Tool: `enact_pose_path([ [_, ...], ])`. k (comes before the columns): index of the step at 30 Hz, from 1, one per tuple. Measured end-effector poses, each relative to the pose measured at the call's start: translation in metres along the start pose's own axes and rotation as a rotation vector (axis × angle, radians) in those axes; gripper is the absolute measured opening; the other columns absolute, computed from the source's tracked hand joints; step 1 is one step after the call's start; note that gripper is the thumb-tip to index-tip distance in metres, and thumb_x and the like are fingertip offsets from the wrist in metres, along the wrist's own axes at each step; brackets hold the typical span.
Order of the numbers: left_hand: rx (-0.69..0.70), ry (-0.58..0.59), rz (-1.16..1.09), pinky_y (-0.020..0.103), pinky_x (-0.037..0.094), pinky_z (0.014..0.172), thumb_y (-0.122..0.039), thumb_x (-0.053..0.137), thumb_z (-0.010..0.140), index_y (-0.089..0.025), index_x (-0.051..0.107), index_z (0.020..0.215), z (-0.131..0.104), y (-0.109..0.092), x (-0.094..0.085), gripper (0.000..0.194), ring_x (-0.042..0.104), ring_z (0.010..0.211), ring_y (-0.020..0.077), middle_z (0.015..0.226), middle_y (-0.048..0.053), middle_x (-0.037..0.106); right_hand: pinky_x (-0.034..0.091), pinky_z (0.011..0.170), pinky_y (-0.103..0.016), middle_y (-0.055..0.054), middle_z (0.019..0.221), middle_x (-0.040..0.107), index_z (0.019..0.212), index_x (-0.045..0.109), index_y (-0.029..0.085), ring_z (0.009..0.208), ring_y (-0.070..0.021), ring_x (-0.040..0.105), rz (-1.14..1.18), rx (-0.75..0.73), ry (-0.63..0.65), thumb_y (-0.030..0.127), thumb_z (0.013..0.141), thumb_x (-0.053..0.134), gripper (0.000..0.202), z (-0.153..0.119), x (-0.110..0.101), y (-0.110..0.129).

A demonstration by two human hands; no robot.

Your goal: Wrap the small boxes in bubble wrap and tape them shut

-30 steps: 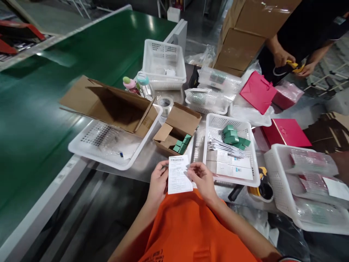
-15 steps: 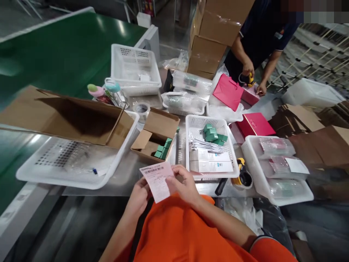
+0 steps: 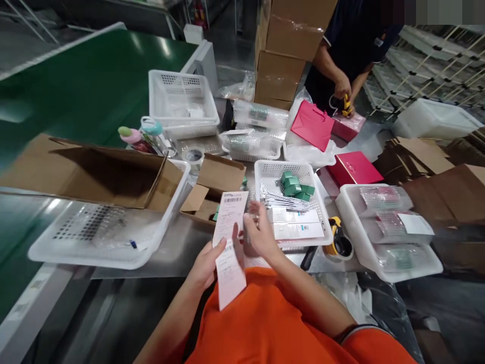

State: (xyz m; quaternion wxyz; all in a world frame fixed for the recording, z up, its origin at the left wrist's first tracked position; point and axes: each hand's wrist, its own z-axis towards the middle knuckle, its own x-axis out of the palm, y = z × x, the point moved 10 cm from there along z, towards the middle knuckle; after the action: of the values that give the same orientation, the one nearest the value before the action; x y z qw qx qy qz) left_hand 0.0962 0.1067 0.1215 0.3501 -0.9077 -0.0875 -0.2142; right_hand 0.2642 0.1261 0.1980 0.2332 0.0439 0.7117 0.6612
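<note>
A long printed paper slip (image 3: 230, 273) with barcodes hangs unfolded in front of my orange shirt. My left hand (image 3: 206, 263) pinches its left edge, thumb on top. Just right of the slip, my right hand (image 3: 261, 230) is raised with fingers apart, holding nothing. Behind the paper stands an open cardboard box (image 3: 222, 174), its small green boxes mostly hidden by the slip. Close to my right hand, a white basket (image 3: 324, 222) holds small green boxes (image 3: 291, 184), a stack of flat cards (image 3: 286, 202) and white boxes (image 3: 299, 230).
A large open carton (image 3: 109, 172) lies across a white tray (image 3: 94, 260) at left. Tape dispensers (image 3: 339, 242) and a tray of bubble-wrapped packs (image 3: 401, 230) stand at right. Across the table a co-worker's hands (image 3: 344, 91) hold a tape dispenser over a pink box. A green conveyor (image 3: 94, 76) runs far left.
The slip has been unfolded to a longer strip and raised. My right hand has let go of it, while my left hand has shifted right. The co-worker's hands have drawn together.
</note>
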Motion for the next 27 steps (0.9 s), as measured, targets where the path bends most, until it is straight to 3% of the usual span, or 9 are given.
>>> enact_pose_path([
  [3, -0.004, 0.121, -0.143, 0.049, 0.061, 0.093, -0.039, 0.085, 0.07, -0.014, 0.071, 0.116, 0.004, -0.018, 0.006, 0.054, 0.07, 0.115, 0.0373, 0.131, 0.018, 0.071, 0.04, 0.111, -0.056, -0.023, 0.151, 0.044, 0.143, 0.045, 0.016, 0.141, -0.037, 0.042, -0.563, -0.025, -0.188, 0.034, 0.092, 0.057, 0.055, 0.013, -0.055, -0.002],
  [5, -0.015, 0.153, -0.188, 0.047, 0.061, 0.096, -0.045, 0.082, 0.074, -0.015, 0.072, 0.118, 0.007, -0.024, 0.003, 0.054, 0.066, 0.121, 0.0368, 0.136, 0.017, 0.068, 0.043, 0.105, -0.059, -0.029, 0.153, 0.039, 0.149, 0.041, 0.013, 0.139, -0.0432, 0.044, -0.856, 0.123, -0.169, 0.036, 0.093, 0.061, 0.064, 0.021, -0.074, -0.025],
  [9, -0.033, 0.172, -0.181, 0.044, 0.061, 0.096, -0.061, 0.078, 0.075, -0.016, 0.073, 0.118, 0.01, -0.021, -0.003, 0.062, 0.064, 0.126, 0.0361, 0.138, 0.014, 0.067, 0.052, 0.089, -0.048, -0.026, 0.131, 0.058, 0.153, 0.04, 0.015, 0.116, -0.0386, 0.063, -1.092, 0.415, 0.022, 0.045, 0.095, 0.061, 0.069, 0.024, -0.073, -0.071],
  [14, -0.034, 0.16, -0.193, 0.047, 0.061, 0.094, -0.063, 0.078, 0.072, -0.017, 0.073, 0.118, 0.002, -0.016, -0.007, 0.065, 0.063, 0.125, 0.0388, 0.135, 0.015, 0.069, 0.051, 0.088, -0.041, -0.017, 0.123, 0.064, 0.138, 0.055, 0.022, 0.11, -0.0328, 0.066, -1.096, 0.452, 0.038, 0.036, 0.093, 0.059, 0.048, 0.032, -0.075, -0.064],
  [17, -0.049, 0.119, -0.235, 0.051, 0.061, 0.095, -0.064, 0.075, 0.071, -0.019, 0.074, 0.117, -0.002, -0.016, -0.018, 0.063, 0.061, 0.129, 0.0411, 0.134, 0.014, 0.07, 0.051, 0.088, -0.042, -0.013, 0.121, 0.066, 0.14, 0.052, 0.023, 0.107, -0.0312, 0.066, -0.908, 0.347, -0.112, 0.039, 0.084, 0.067, 0.059, 0.031, -0.106, -0.036],
  [20, -0.08, 0.099, -0.259, 0.052, 0.059, 0.099, -0.064, 0.069, 0.077, -0.022, 0.074, 0.116, 0.001, -0.012, -0.028, 0.058, 0.056, 0.134, 0.0406, 0.132, 0.012, 0.071, 0.053, 0.087, -0.039, -0.008, 0.112, 0.069, 0.135, 0.052, 0.025, 0.099, -0.0265, 0.068, -0.425, 0.109, -0.231, 0.044, 0.069, 0.08, 0.074, 0.022, -0.145, -0.002],
  [22, -0.119, 0.11, -0.288, 0.051, 0.059, 0.099, -0.065, 0.066, 0.079, -0.022, 0.074, 0.116, 0.006, -0.006, -0.031, 0.057, 0.056, 0.135, 0.0391, 0.132, 0.012, 0.071, 0.053, 0.088, -0.038, -0.006, 0.109, 0.071, 0.125, 0.058, 0.026, 0.099, -0.0243, 0.068, -0.056, -0.036, -0.278, 0.044, 0.063, 0.086, 0.07, 0.014, -0.17, 0.014],
  [25, -0.161, 0.176, -0.356, 0.05, 0.058, 0.099, -0.062, 0.064, 0.084, -0.019, 0.07, 0.126, 0.015, 0.003, -0.03, 0.06, 0.062, 0.129, 0.0373, 0.135, 0.015, 0.069, 0.052, 0.097, -0.044, -0.006, 0.11, 0.073, 0.113, 0.066, 0.027, 0.107, -0.026, 0.068, 0.4, -0.06, -0.439, 0.052, 0.07, 0.08, 0.052, 0.003, -0.199, 0.007],
  [27, -0.18, 0.272, -0.407, 0.051, 0.056, 0.102, -0.056, 0.059, 0.091, -0.017, 0.064, 0.137, 0.018, 0.006, -0.023, 0.06, 0.065, 0.125, 0.0359, 0.138, 0.016, 0.067, 0.052, 0.1, -0.048, -0.006, 0.109, 0.075, 0.108, 0.07, 0.026, 0.11, -0.0273, 0.068, 0.669, 0.063, -0.454, 0.059, 0.078, 0.072, 0.045, 0.004, -0.19, -0.015],
])
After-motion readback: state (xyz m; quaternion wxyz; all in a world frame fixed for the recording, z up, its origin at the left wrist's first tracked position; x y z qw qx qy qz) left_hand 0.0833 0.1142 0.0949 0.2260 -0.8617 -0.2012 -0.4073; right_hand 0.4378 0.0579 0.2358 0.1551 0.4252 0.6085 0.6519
